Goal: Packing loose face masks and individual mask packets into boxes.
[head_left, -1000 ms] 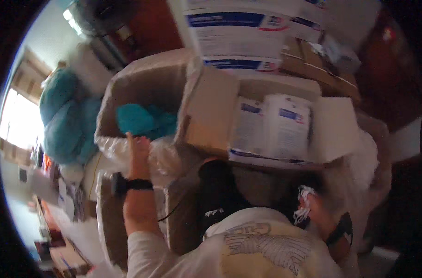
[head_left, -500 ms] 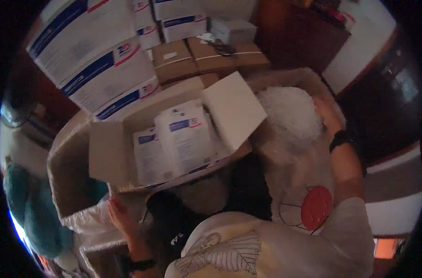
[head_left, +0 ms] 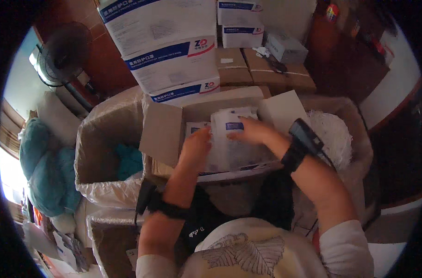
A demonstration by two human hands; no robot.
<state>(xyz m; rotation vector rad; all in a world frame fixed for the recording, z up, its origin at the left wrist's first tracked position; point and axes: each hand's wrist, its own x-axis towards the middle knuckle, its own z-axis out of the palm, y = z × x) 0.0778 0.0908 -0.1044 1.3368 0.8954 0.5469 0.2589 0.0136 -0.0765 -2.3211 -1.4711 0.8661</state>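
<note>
Currently, the front white packet [head_left: 229, 152] is standing inside the open carton [head_left: 234, 174], partly overlapping a second packet [head_left: 194, 126] on its left. The right hand [head_left: 253, 130] is lying over the front packet's upper right, its thumb and fingers standing apart; whether they are pinching the wrapper, one cannot tell. The left hand [head_left: 195, 147] is resting at the packet's left edge, fingers bent; its grip, too, one cannot tell. This opposed placement is presumably steadying the packet from both sides. The left flap [head_left: 161, 132] and right flap [head_left: 285, 110] are leaning outward, apparently leaving the carton's mouth accessible. Clear plastic [head_left: 110, 192] is covering the left box's rim, probably shielding the teal material [head_left: 129, 162] from bare cardboard.
</note>
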